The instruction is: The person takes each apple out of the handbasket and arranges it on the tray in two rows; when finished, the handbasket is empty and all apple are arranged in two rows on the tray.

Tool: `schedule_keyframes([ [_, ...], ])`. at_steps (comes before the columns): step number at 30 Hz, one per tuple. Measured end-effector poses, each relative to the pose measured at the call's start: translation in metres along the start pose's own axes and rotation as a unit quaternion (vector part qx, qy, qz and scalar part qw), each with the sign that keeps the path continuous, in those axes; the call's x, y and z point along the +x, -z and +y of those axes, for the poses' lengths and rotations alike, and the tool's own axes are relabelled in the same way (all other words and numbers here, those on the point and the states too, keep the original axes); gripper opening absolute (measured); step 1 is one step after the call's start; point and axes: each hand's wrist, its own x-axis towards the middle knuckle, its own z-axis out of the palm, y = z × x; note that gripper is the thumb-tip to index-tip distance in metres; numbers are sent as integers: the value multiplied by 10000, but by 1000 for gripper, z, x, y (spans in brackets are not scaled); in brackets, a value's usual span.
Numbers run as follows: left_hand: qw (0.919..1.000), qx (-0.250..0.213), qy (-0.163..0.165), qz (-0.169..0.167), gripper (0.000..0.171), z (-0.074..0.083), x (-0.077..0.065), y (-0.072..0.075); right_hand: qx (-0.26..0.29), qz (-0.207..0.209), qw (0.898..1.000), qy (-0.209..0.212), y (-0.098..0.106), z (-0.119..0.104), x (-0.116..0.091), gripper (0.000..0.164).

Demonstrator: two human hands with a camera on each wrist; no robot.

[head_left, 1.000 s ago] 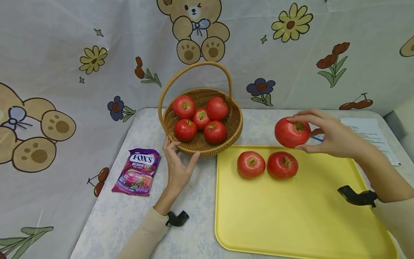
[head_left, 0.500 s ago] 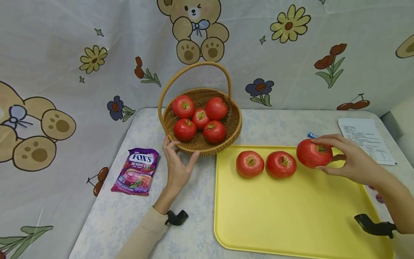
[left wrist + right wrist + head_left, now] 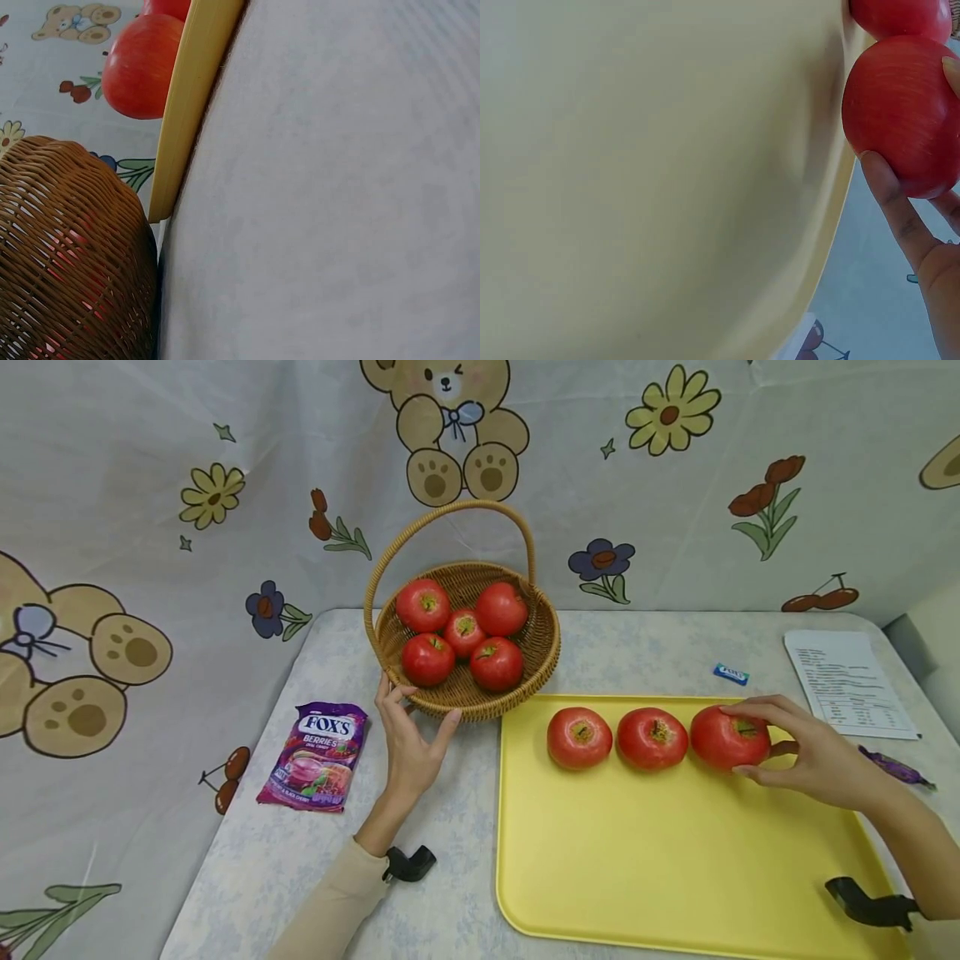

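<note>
My right hand grips a red apple between thumb and fingers. This apple sits at the back right of the yellow tray, at the end of a row with a middle apple and a left apple. In the right wrist view, the gripped apple touches or nearly touches its neighbour. My left hand rests spread against the near left side of a wicker basket, thumb and fingers apart. Several red apples lie inside it. In the left wrist view the basket wall shows, but no fingers.
A purple candy bag lies left of the basket. Behind the tray are a small blue candy wrapper and a printed sheet. Another purple packet shows partly behind the right wrist. A patterned cloth hangs at the back.
My right hand has carried its apple right and down onto the tray beside the other two. The left hand and the basket have stayed in place.
</note>
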Motion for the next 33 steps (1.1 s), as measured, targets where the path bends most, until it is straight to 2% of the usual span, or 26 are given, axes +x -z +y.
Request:
schedule_keyframes([
  [6, 10000, 2, 9, -6, 56, 0, 0, 0, -57, -177, 9998, -35, -2, 1, -3, 78],
  [13, 10000, 0, -14, 16, 57, -1, -1, 1, -5, -200, 9998, 39, -3, 3, -3, 80],
  [20, 9999, 9, -94, 66, 56, -1, 0, 1, -159, -493, 9981, 334, -1, -1, 4, 81],
  [26, 10000, -22, -54, 33, 56, -1, 0, 0, -204, -743, 9967, 258, 1, -4, 8, 77],
  [33, 10000, -33, 17, -6, 56, 0, 1, 0, -270, -825, 9960, 215, -1, -5, 10, 76],
])
